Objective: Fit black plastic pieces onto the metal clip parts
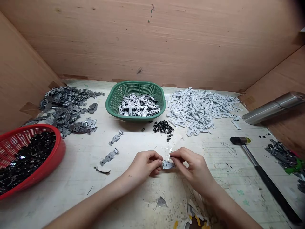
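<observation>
A small grey metal bracket point(168, 164) is between my two hands, just above the table. My left hand point(147, 164) pinches its left end between thumb and fingers. Over its right end is my right hand point(194, 168), closed, with thumb and index finger at the part; a tiny dark piece seems to show at the fingertip, too small to name. Two similar grey brackets point(109, 156) lie to the left of my left hand. Beyond my hands sits a heap of small black pieces point(164, 127).
A green basket point(135, 118) of white-and-black parts stands at the back, between grey brackets point(69, 105) and white strips point(200, 108). Left is a red basket point(58, 149) of black parts. A hammer point(262, 175) and metal cylinder point(274, 108) are right. Wooden walls surround the table.
</observation>
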Demonstrator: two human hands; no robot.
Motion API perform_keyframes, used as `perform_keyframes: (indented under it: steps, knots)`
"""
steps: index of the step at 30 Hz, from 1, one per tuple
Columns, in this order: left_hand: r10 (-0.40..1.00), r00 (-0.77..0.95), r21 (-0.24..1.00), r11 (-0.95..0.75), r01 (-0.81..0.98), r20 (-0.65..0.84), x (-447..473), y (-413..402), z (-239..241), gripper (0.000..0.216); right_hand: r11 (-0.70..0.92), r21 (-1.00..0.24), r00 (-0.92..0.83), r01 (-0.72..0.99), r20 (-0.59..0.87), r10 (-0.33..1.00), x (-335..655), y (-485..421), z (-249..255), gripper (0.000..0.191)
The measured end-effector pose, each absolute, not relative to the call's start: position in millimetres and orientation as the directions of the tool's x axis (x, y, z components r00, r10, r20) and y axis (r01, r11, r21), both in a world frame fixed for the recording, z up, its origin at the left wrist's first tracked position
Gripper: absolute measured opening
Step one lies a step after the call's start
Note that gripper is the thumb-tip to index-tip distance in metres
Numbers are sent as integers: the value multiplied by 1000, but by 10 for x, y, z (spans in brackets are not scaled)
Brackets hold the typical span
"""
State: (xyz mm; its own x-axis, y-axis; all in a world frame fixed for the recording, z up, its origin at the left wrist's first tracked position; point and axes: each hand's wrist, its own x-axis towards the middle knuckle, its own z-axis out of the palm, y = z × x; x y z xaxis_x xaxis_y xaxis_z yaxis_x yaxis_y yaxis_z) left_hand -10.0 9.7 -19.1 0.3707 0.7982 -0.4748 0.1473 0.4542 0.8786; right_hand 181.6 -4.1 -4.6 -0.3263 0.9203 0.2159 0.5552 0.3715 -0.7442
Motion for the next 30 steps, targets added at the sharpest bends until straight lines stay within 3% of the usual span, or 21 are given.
perform_keyframes:
  steps: [3, 8, 17, 24, 30]
  knots:
    - [790, 376, 862, 504, 53, -485, -74, 94, -191, 21, 467, -645, -336, 605, 324, 884, 1818, -9, -78, 19]
    - [776, 329, 812, 582, -44, -538, -47, 88, -158, 27, 528, -549, -365, 648, 385, 848, 1854, -3, -37, 18]
    - [769, 300, 803, 596, -17, -565, -26, 83, -54, 25, 579, -362, -421, 730, 430, 799, 1801, -8, -23, 17]
    - [760, 307, 789, 613, -45, -573, -31, 72, -39, 25, 589, -568, -424, 575, 409, 808, 1714, -90, 6, 14]
    - [818, 277, 844, 535, -43, -504, -52, 77, -41, 25, 597, -564, -421, 571, 423, 803, 1636, -158, -102, 13]
